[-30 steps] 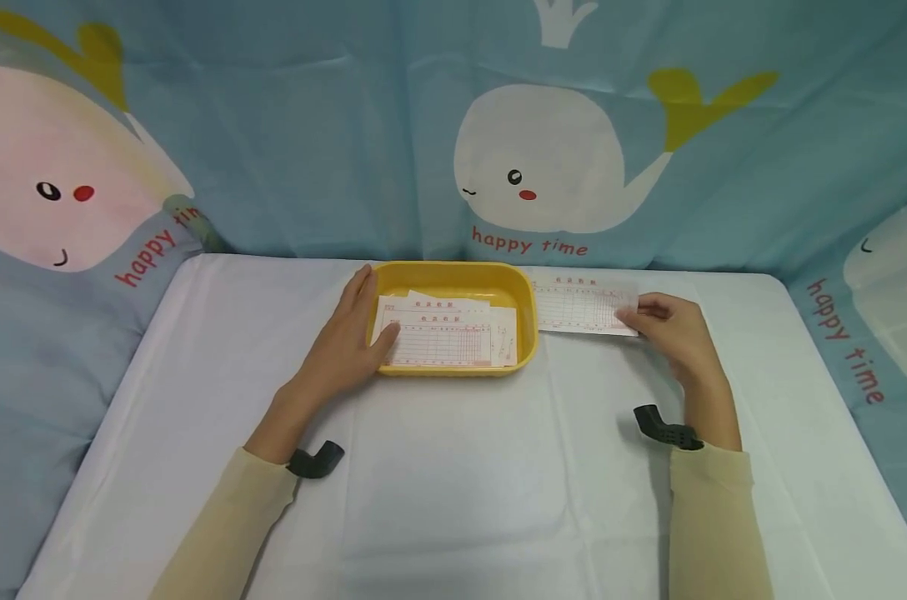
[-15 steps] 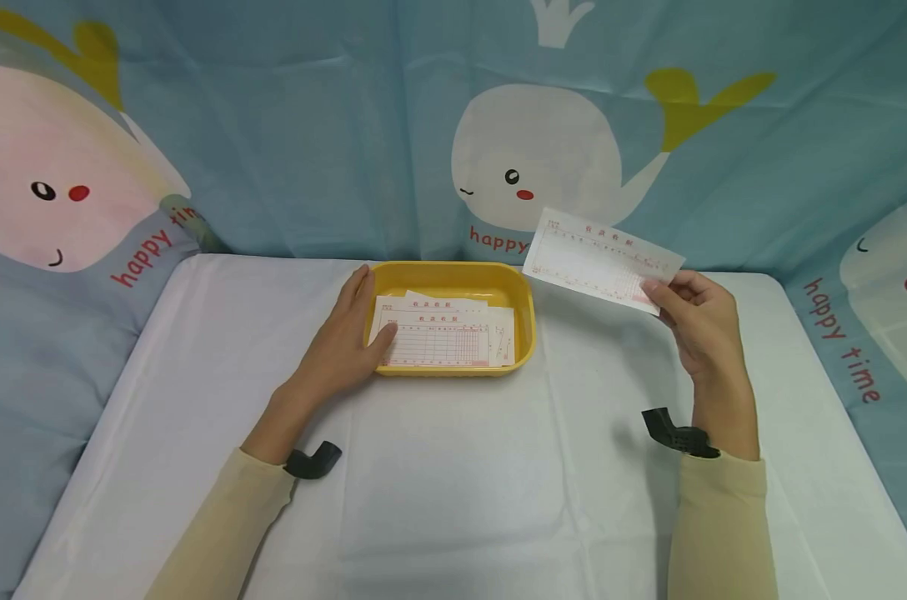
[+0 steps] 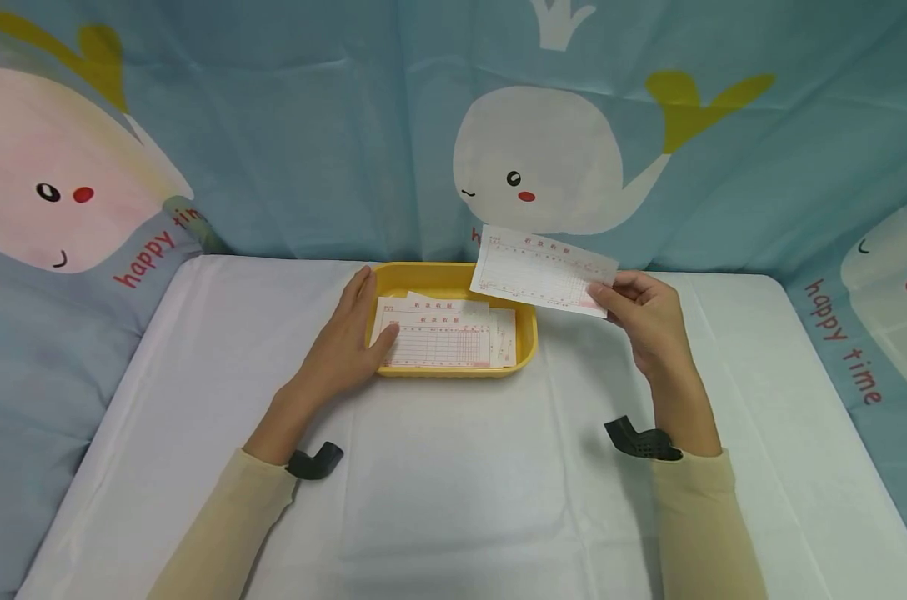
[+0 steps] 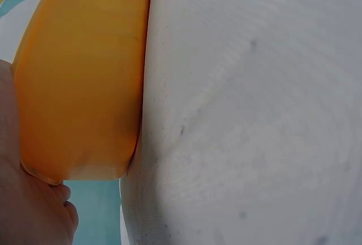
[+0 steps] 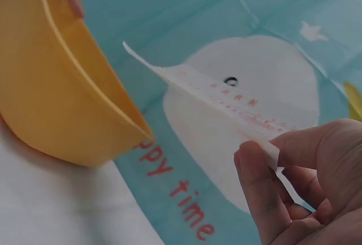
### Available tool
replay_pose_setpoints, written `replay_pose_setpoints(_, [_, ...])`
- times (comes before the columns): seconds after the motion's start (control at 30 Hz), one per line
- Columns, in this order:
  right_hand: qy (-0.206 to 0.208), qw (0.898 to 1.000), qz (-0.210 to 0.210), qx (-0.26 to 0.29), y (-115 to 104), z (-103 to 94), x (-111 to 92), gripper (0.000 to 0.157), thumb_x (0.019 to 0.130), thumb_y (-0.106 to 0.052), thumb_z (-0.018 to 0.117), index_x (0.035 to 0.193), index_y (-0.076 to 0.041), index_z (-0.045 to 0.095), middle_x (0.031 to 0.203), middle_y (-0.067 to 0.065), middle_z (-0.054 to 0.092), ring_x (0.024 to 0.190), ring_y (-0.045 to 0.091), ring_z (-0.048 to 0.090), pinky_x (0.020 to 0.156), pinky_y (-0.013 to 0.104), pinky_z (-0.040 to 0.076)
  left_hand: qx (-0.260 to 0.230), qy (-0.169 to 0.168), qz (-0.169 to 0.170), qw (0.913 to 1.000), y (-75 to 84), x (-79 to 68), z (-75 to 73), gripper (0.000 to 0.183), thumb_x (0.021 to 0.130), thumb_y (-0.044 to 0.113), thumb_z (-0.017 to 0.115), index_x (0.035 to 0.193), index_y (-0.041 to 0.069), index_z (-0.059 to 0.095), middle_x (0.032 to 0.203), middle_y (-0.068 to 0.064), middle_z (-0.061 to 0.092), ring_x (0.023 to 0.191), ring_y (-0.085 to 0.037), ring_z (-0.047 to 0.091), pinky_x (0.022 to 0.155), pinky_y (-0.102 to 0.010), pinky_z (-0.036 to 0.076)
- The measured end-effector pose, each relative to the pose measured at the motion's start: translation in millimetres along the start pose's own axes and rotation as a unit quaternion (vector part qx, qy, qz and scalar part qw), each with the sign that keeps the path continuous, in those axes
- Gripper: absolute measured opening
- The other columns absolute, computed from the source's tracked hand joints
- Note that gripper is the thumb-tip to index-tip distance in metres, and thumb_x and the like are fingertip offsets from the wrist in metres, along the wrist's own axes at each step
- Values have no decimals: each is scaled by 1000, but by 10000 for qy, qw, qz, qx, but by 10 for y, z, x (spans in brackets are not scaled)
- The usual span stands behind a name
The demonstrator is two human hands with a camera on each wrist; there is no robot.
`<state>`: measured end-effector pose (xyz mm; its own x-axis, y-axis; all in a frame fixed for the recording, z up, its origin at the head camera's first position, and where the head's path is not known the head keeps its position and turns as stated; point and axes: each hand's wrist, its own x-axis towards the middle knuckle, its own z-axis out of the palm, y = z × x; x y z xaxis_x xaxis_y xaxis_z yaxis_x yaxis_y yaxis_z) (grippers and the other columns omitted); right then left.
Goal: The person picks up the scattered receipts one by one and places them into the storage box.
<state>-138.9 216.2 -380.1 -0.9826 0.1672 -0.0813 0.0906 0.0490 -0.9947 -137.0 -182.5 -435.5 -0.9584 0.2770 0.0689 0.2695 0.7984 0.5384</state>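
Observation:
A yellow plastic tray (image 3: 453, 372) stands at the far side of the table with several white receipt slips (image 3: 438, 343) lying in it, printed in red. At its left end my left hand (image 3: 337, 342) holds the tray, thumb over the rim and fingers along the outside; the tray's outer wall (image 4: 85, 75) fills much of the left wrist view. My right hand (image 3: 652, 321) pinches one receipt (image 3: 539, 267) by its right end between thumb and fingers. That receipt is raised and tilted, its left part above the tray's back right corner. In the right wrist view the receipt (image 5: 209, 95) bends upward at its far end.
A white cloth (image 3: 453, 500) covers the table. Behind and beside it hangs a blue curtain (image 3: 311, 167) with whale prints. Black curved pieces (image 3: 641, 440) sit at both wrists.
My right hand lifted the receipt from beside the tray, swung it up to the right, then carried it left over the tray's right corner. The left hand and tray stayed put.

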Motion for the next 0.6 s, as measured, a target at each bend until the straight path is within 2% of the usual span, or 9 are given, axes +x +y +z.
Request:
replay_pose_setpoints(0.23, [-145,9925,-176,-1198,49,246,-33,32,90,-26,77,111,-3,71,90,-12,71,78,4,66,69,18,55,-32,-40,-2,10000,-5,6,33,83,102,44,48,163,11,3,173,-6,0,160,-26,14,124,-53,28])
replay_pose_setpoints(0.47, [-596,9852,-180,-1598,115,527,-22,37,92,-23,74,122,-3,70,108,11,74,84,7,71,74,19,59,-19,-133,-111,9998,-15,-11,32,84,102,46,46,163,13,-1,173,-3,-6,161,-25,8,125,-54,26])
replay_pose_setpoints(0.6, [-905,9767,-183,-1938,80,690,11,35,91,-21,74,122,-4,69,111,15,72,89,14,71,74,19,58,6,-87,-61,9999,-16,-8,19,84,102,47,45,163,13,-1,173,-3,-5,161,-24,8,125,-53,27])
